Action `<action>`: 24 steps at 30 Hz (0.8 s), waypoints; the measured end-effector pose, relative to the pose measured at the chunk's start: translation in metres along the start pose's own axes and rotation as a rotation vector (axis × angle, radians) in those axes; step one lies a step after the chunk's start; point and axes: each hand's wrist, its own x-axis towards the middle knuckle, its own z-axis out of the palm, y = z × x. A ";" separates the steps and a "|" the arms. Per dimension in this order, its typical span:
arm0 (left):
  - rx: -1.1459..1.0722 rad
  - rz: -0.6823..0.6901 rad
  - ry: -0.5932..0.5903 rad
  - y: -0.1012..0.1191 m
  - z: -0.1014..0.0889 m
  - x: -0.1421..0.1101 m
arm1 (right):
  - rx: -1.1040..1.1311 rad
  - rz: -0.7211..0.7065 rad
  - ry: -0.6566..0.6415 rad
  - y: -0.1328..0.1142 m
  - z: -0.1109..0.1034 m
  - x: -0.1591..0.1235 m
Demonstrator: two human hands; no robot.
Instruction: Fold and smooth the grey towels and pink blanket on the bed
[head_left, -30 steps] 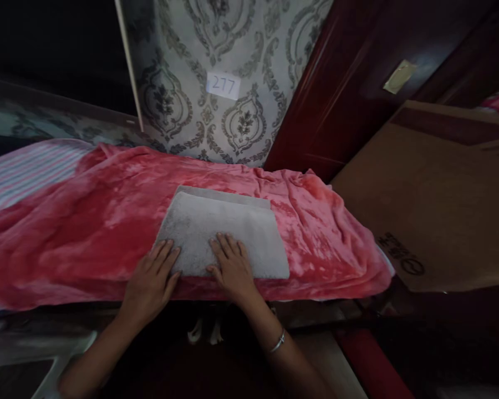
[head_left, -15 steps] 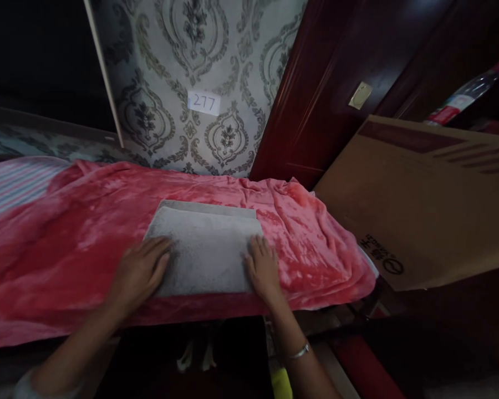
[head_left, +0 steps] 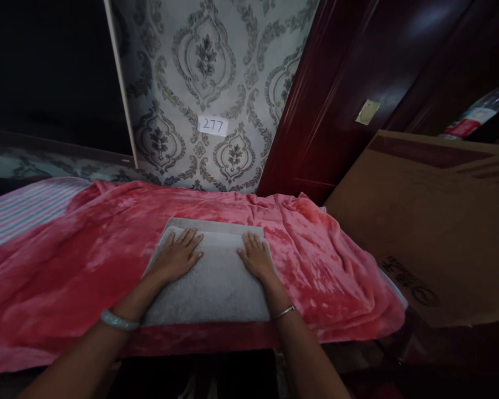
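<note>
My view: grey cloth (head_left: 216, 288) folded, lying on red blanket (head_left: 103, 260), its far edge showing under top layer. Left hand (head_left: 178, 256) flat on cloth's far left part, grip open, fingers spread, nothing held. Right hand (head_left: 256, 256) flat near far right corner, grip open too, nothing held. Box (head_left: 432, 221) beside blanket on right; card (head_left: 213, 126) reading 277 on wall (head_left: 241, 100).

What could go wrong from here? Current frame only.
Both the left hand and right hand lie flat on the folded gray cloth; uneven pressing might skew its layers, whose far edges don't line up.
The red blanket beneath is wrinkled, so the cloth may slide or crease.
</note>
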 end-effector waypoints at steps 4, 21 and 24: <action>-0.043 -0.003 0.018 -0.003 0.002 0.002 | 0.012 0.191 0.037 0.017 0.000 0.005; 0.085 -0.322 0.094 0.015 -0.015 -0.006 | 0.027 -0.372 0.022 -0.108 0.008 0.033; 0.088 -0.333 0.065 0.015 -0.015 -0.006 | 0.042 -0.372 0.020 -0.102 0.015 0.041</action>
